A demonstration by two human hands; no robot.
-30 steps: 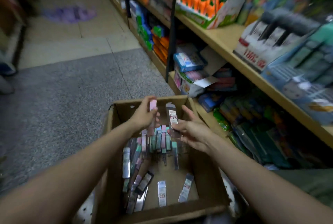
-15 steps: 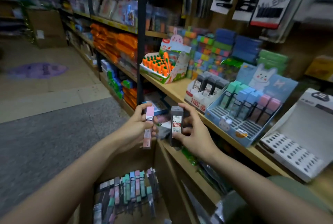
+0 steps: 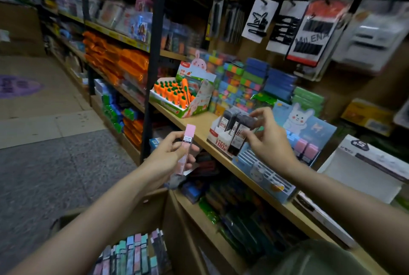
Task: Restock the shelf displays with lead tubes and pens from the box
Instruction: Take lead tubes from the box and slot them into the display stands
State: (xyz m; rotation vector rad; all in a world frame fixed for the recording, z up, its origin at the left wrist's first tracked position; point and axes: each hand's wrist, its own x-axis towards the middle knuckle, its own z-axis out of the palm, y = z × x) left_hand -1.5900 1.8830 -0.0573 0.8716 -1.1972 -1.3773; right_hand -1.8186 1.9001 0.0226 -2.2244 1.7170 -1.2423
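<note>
Two bare hands work at a wooden shop shelf (image 3: 199, 124), each holding one lead tube. The right hand (image 3: 269, 139) pinches a black lead tube (image 3: 238, 139) between thumb and fingertips, its lower end at the front of a small white display carton (image 3: 218, 139) that already holds a row of matching black tubes. The left hand (image 3: 170, 156), well apart from the right and short of the shelf edge, grips a pink lead tube (image 3: 187, 142) upright. The step in hand looks like slotting the black tube into its carton; the next move probably calls for lining the tube up with a free slot and pushing it down straight. The pink tube likely belongs in the blue bunny display (image 3: 298, 133) just right of the carton, where pink tubes stand and the front slots look unfilled. The cardboard box (image 3: 155, 204) sits low beside the shelf, many pastel tubes visible inside. A carrot-pen display (image 3: 183, 95) stands left of the carton, and a white tray display (image 3: 363, 170) lies farther right. The right hand covers part of the bunny display, and the neighbouring black tubes crowd the slot.
</note>
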